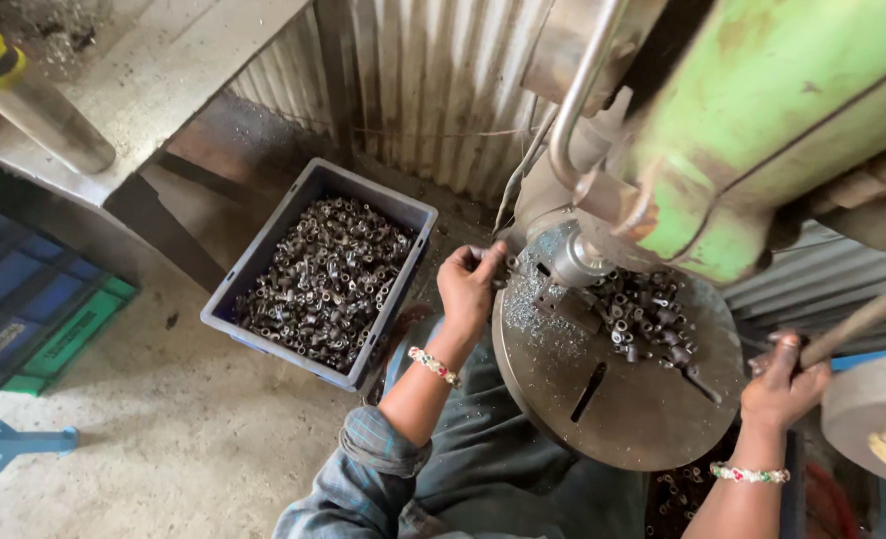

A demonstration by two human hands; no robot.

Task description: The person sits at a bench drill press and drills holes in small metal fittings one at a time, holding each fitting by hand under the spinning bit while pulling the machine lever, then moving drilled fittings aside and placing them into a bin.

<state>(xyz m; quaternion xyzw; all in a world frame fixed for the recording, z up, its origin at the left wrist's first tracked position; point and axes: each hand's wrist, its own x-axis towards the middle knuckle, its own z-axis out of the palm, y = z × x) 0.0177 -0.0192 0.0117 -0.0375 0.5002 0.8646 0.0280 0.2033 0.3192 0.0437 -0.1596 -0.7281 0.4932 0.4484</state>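
Two hands raised, left hand (471,282) at round table (623,419), right hand (782,384) gripping lever (862,321)

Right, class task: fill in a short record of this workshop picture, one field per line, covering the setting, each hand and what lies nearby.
Setting: green drill press over a round metal table
Left hand: left hand at the table's edge by the spindle, fingers pinching a small part
Right hand: right hand gripping a lever handle
On the table: heap of small metal sleeves and swarf
On the floor: grey crate full of similar sleeves
Wrists: beaded bracelets on both
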